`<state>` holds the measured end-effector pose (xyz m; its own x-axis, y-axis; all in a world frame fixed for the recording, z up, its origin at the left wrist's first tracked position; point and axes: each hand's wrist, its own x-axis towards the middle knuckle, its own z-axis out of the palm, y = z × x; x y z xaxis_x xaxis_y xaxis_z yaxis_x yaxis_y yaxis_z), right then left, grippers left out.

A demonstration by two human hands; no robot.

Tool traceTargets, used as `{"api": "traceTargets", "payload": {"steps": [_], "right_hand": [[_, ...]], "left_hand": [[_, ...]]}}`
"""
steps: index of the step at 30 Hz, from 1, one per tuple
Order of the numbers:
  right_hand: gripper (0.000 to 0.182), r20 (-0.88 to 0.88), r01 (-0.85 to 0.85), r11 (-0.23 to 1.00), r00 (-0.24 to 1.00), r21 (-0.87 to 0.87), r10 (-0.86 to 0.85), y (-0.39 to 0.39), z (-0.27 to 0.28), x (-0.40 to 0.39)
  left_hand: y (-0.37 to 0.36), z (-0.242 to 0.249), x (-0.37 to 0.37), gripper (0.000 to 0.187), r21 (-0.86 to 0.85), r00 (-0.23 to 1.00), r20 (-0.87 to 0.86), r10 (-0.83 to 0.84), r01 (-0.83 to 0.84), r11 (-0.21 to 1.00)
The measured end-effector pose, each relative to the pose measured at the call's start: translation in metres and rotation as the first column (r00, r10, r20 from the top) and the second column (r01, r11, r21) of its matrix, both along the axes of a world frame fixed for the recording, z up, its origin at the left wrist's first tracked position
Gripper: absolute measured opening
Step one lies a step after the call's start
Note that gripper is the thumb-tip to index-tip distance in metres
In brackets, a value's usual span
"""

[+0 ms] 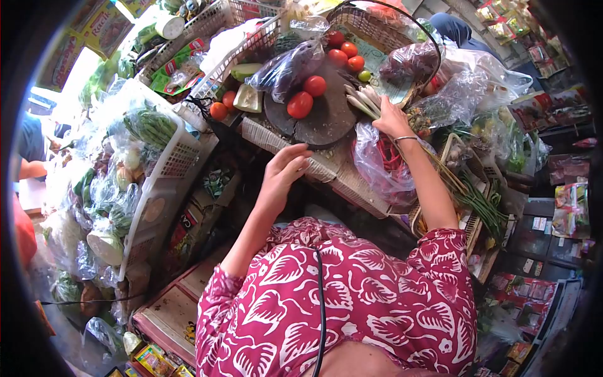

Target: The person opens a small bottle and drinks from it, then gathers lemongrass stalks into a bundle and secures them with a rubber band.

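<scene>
My right hand (pixel 392 119) is closed around a bunch of spring onions (pixel 366 102), white ends to the upper left, green leaves trailing down to the right. My left hand (pixel 287 166) is at the near edge of a round dark wooden block (pixel 326 119), its fingers slightly bent and nothing visible in them. Two red tomatoes (pixel 300 105) lie on the block, beside a plastic bag of dark purple vegetables (pixel 290 69). Below my right hand is a clear bag with red chillies (pixel 388 157). A cut pale green vegetable piece (pixel 248 99) lies left of the block.
A white crate (pixel 178 151) of bagged vegetables stands at the left. Behind the block, a basket (pixel 370 28) with a tall handle holds tomatoes. Baskets of vegetables are at the right. Parts of other people show at the far left and upper right.
</scene>
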<state>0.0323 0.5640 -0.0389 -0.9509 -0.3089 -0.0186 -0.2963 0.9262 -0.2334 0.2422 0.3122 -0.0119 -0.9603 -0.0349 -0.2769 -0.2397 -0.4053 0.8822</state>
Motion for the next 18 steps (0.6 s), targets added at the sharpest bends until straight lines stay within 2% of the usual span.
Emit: {"api": "traceTargets", "payload": {"steps": [1, 3, 5, 6, 7, 8, 9, 11, 12, 13, 14, 15, 17, 18], "right_hand": [[0.048, 0.007, -0.003, 1.0, 1.0, 0.002, 0.003, 0.003, -0.001, -0.002], [0.04, 0.005, -0.016, 1.0, 1.0, -0.026, 0.016, 0.008, 0.005, -0.008], [0.036, -0.013, -0.044, 0.999, 0.999, 0.004, 0.044, 0.015, 0.027, -0.012], [0.034, 0.018, -0.124, 0.989, 0.992, 0.081, 0.123, 0.019, 0.038, -0.014], [0.033, 0.059, -0.203, 0.967, 0.979, 0.154, 0.196, 0.023, 0.049, -0.013], [0.031, 0.098, -0.238, 0.948, 0.97, 0.21, 0.222, 0.018, 0.07, -0.006], [0.031, 0.101, -0.242, 0.947, 0.969, 0.211, 0.226, 0.013, 0.087, -0.001], [0.032, 0.151, -0.424, 0.855, 0.906, 0.299, 0.396, 0.002, 0.111, 0.011], [0.026, 0.164, -0.51, 0.795, 0.86, 0.327, 0.484, -0.006, 0.118, 0.01], [0.02, 0.184, -0.518, 0.769, 0.854, 0.376, 0.486, -0.018, 0.127, 0.012], [0.02, 0.145, -0.527, 0.755, 0.845, 0.391, 0.515, -0.021, 0.129, 0.007], [0.019, 0.105, -0.533, 0.742, 0.834, 0.406, 0.541, -0.023, 0.129, 0.0], [0.022, 0.146, -0.539, 0.708, 0.83, 0.455, 0.538, -0.025, 0.13, -0.016], [0.023, 0.149, -0.52, 0.688, 0.838, 0.507, 0.524, -0.023, 0.13, -0.024]], "left_hand": [[0.008, -0.001, -0.012, 0.032, 0.002, 1.0, 0.007, 0.003, -0.003, 1.0], [0.028, -0.002, -0.035, 0.033, 0.027, 0.988, -0.028, -0.149, 0.15, 0.988], [0.052, -0.011, -0.056, 0.039, -0.29, 0.964, -0.224, -0.144, 0.075, 0.954], [0.058, -0.003, -0.068, 0.056, -0.634, 0.898, -0.38, -0.223, -0.076, 0.77], [0.065, 0.006, -0.078, 0.066, -0.802, 0.846, -0.456, -0.278, -0.256, 0.539], [0.072, 0.018, -0.09, 0.076, -0.863, 0.787, -0.503, -0.356, -0.434, 0.259], [0.08, 0.026, -0.102, 0.076, -0.863, 0.79, -0.502, -0.352, -0.433, 0.259], [0.094, 0.032, -0.127, 0.09, -0.858, 0.733, -0.493, -0.468, -0.499, 0.122], [0.099, 0.023, -0.141, 0.092, -0.86, 0.713, -0.503, -0.488, -0.469, 0.201], [0.101, 0.013, -0.155, 0.094, -0.857, 0.691, -0.514, -0.508, -0.433, 0.279], [0.096, 0.018, -0.165, 0.089, -0.907, 0.757, -0.377, -0.533, -0.187, 0.376], [0.094, 0.013, -0.172, 0.074, -0.85, 0.763, -0.455, -0.46, -0.216, 0.481], [0.089, 0.004, -0.185, 0.059, -0.878, 0.77, -0.428, -0.473, -0.23, 0.42], [0.086, -0.003, -0.188, 0.048, -0.839, 0.744, -0.5, -0.444, -0.29, 0.46]]}}
